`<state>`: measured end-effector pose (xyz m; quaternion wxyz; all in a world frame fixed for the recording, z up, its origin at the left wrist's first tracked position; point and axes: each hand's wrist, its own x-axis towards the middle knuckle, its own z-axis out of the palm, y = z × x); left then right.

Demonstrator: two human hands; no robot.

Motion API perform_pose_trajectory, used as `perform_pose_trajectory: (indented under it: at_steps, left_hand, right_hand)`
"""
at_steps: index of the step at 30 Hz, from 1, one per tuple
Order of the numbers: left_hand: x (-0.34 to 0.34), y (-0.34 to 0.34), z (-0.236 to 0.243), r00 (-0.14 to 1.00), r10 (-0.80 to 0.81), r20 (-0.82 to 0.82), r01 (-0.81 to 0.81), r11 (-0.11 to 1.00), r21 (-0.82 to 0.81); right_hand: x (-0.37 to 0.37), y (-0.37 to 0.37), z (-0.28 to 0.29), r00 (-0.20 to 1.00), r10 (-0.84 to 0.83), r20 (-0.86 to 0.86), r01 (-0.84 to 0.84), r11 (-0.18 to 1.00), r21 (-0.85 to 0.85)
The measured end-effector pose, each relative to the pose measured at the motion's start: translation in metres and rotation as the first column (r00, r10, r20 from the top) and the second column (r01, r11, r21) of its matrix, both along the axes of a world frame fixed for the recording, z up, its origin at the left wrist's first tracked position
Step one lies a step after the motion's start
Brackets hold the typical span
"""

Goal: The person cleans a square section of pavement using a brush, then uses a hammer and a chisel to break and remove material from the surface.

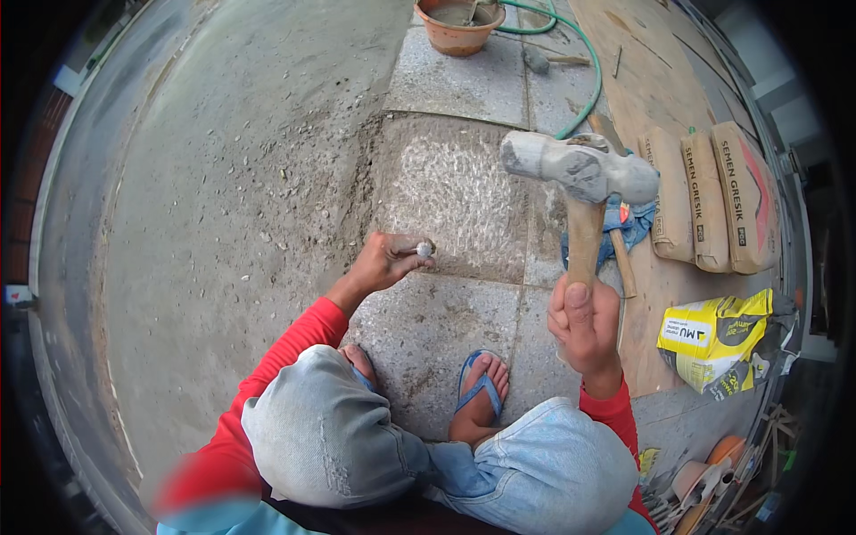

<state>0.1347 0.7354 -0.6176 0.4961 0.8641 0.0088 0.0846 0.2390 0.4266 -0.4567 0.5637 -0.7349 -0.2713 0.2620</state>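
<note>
Wood and grey steel make up the hammer (580, 178) that the right hand (586, 325) grips tight by the lower end of its handle. The hammer is lifted up in the air, its dusty head above and a little to the left of that hand. The left hand (385, 260) is closed around a chisel (422, 250). Only the round top end of the chisel shows, sticking out past the fingers. This hand is down low, on the stone slab (450, 201), well apart from the right hand and off to its left.

Just past the left hand, the slab looks rough and pale with lots of little chipped marks. To the left of that hand is a wide stretch of grey concrete (223, 205) with small bits of rubble on it.

Below the two hands are the person's knees in pale jeans, and a foot in a blue flip-flop (480, 388) stands between them.

To the right of the hammer lie three cement sacks (709, 201) side by side. A yellow bag (718, 339) lies just right of the right hand. Far beyond the hands sit an orange bowl (459, 27) and a green hose (584, 67).
</note>
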Motion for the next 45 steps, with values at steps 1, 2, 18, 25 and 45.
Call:
perform_pose_trajectory:
  at_steps: [1,2,18,25,45]
  left_hand:
    - [-0.001,-0.001,-0.001,0.999,0.015,0.041,-0.013,0.999,-0.051]
    - [-0.001,-0.002,-0.002,0.998,0.02,0.063,-0.014,0.995,-0.094]
    - [0.03,0.012,0.025,0.99,0.124,0.068,-0.113,0.984,-0.139]
    - [0.095,0.012,0.004,1.0,-0.004,0.03,0.003,1.0,0.024]
    - [0.113,-0.006,-0.03,0.999,0.04,-0.036,-0.041,0.999,-0.03]
  right_hand:
    - [-0.002,-0.001,0.006,0.999,0.018,0.033,-0.022,0.989,0.144]
    - [-0.003,0.001,0.008,0.999,0.011,0.053,-0.027,0.952,0.305]
    - [0.016,-0.003,0.018,0.991,-0.111,0.079,0.104,0.991,0.087]
    - [0.026,0.011,0.035,0.977,-0.207,0.049,0.139,0.796,0.589]
    - [0.028,0.025,-0.018,0.965,-0.135,0.226,0.003,0.864,0.503]
